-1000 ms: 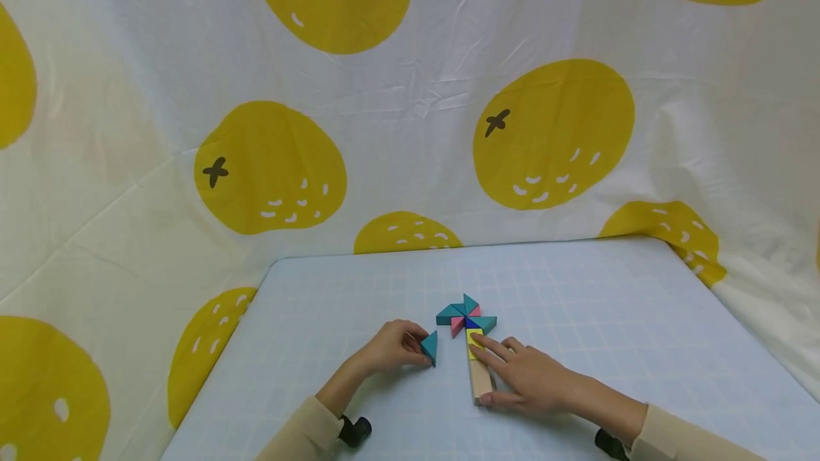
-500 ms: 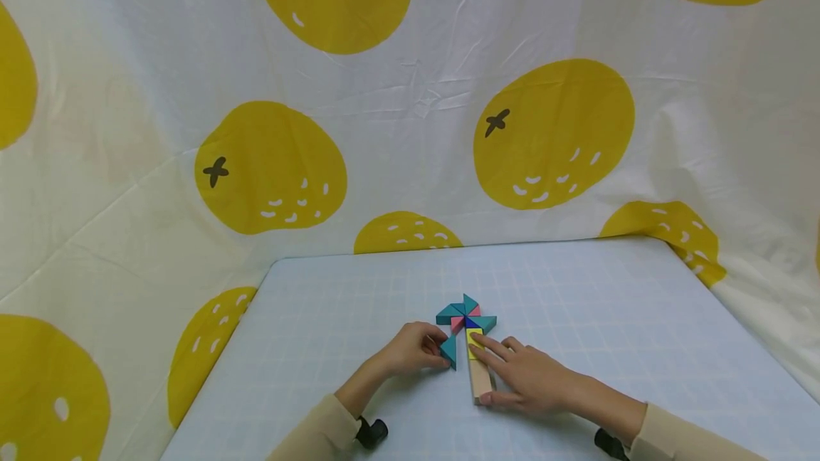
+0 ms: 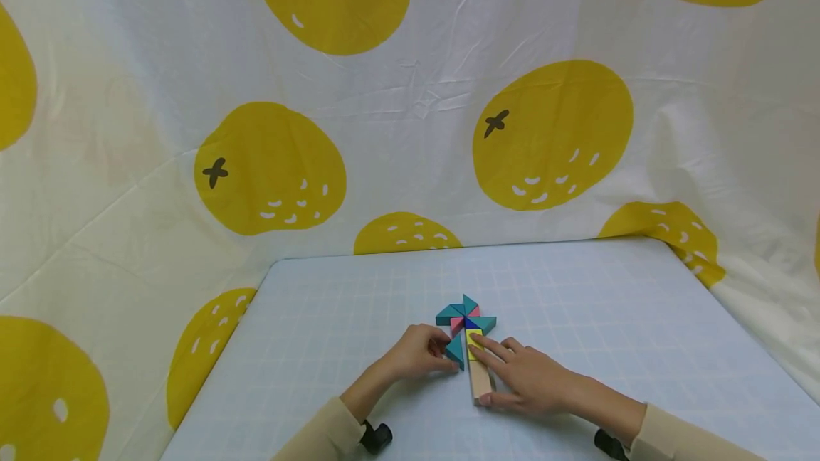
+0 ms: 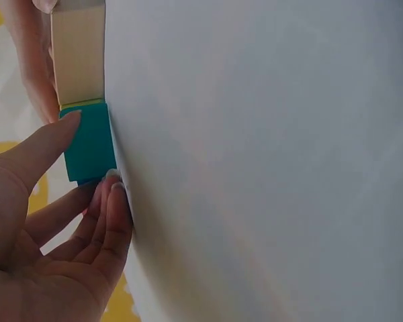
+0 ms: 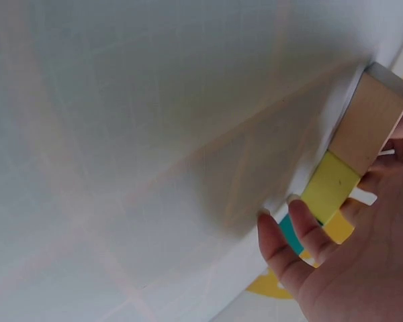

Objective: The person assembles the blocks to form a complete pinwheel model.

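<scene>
My left hand [image 3: 416,353] pinches a teal triangular block [image 3: 456,351] between thumb and fingers, just left of a column of blocks. In the left wrist view, the thumb presses one face of the teal block [image 4: 93,149] and fingertips support its other end. The column has a plain wooden block [image 3: 480,380] nearest me and a yellow part [image 5: 330,186] beyond it. My right hand [image 3: 534,380] rests along it, fingertips on the yellow part and thumb against the wood's near end. Beyond lies a pinwheel of teal, pink and blue triangular blocks [image 3: 470,303].
A pale checked cloth covers the table [image 3: 359,290]. Behind it and at the sides hangs a white curtain [image 3: 410,148] printed with large yellow fruit. A black wrist camera [image 3: 376,438] sits below my left hand.
My left hand has carried the teal triangular block rightward, close to the column's left side and near the pink block. My right hand has stayed in place.
</scene>
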{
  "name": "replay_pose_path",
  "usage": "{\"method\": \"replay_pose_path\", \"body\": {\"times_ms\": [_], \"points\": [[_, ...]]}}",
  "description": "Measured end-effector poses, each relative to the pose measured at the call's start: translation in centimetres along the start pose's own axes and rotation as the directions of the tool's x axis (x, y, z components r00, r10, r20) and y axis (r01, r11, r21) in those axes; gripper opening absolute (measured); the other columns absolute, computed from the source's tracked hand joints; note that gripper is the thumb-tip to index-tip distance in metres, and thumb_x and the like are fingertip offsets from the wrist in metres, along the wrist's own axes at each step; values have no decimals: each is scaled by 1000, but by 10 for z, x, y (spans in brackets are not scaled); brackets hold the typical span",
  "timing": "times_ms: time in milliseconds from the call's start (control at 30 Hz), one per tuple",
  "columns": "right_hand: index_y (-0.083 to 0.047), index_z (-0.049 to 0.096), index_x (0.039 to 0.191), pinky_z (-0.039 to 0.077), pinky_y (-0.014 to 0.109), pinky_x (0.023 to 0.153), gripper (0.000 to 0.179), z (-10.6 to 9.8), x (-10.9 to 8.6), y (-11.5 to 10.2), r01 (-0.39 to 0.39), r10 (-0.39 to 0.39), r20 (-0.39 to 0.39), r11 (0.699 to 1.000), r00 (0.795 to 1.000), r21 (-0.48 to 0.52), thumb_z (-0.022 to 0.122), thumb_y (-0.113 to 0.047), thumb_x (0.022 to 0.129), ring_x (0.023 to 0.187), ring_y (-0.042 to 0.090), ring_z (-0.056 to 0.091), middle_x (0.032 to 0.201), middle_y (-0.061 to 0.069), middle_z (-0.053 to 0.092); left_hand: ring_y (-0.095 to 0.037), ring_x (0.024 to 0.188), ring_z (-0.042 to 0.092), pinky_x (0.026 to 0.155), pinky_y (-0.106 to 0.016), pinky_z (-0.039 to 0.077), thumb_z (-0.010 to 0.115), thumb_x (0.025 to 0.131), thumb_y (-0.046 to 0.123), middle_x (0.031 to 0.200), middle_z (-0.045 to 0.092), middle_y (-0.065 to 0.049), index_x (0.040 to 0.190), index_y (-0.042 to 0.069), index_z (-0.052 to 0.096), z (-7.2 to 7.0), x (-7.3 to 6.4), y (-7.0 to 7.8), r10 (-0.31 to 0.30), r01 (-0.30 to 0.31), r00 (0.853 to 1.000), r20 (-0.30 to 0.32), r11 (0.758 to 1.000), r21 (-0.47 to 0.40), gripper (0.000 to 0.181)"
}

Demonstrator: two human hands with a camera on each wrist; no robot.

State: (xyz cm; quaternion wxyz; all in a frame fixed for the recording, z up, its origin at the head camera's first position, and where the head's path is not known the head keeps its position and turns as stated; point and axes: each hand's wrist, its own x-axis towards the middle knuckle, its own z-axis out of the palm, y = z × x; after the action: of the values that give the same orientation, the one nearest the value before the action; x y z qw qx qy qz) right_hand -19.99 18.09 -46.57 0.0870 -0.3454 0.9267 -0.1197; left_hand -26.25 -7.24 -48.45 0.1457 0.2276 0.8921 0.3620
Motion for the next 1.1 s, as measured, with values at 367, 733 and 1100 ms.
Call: {"method": "replay_pose_path", "body": {"times_ms": [367, 733, 1100], "points": [[-16, 35, 160, 54, 52, 90, 88, 2, 0, 1, 4, -4, -2, 1000, 1000, 1, 45, -74, 95, 120, 26, 51, 169, 4, 26, -11, 67, 56, 59, -20, 50, 85, 85, 19, 73, 62, 4, 112, 5, 77, 3, 2, 5, -38, 38, 999, -25, 999, -15, 31], [-17, 37, 160, 53, 51, 91, 88, 3, 1, 2, -8, 7, -8, 1000, 1000, -8, 44, -76, 94, 121, 25, 51, 169, 3, 26, -8, 69, 60, 65, -20, 55, 77, 92, 12, 78, 67, 7, 108, 3, 78, 5, 4, 5, -4, 1, 998, -61, 999, -51, 18], [-17, 37, 160, 53, 50, 91, 88, 3, 0, 1, 0, 0, -14, 1000, 1000, 0, 45, -75, 95, 121, 25, 50, 169, 3, 26, -11, 64, 57, 56, -21, 52, 86, 85, 23, 71, 63, 5, 100, 7, 80, 6, 0, 13, -67, 69, 994, -87, 998, 14, 23]]}}
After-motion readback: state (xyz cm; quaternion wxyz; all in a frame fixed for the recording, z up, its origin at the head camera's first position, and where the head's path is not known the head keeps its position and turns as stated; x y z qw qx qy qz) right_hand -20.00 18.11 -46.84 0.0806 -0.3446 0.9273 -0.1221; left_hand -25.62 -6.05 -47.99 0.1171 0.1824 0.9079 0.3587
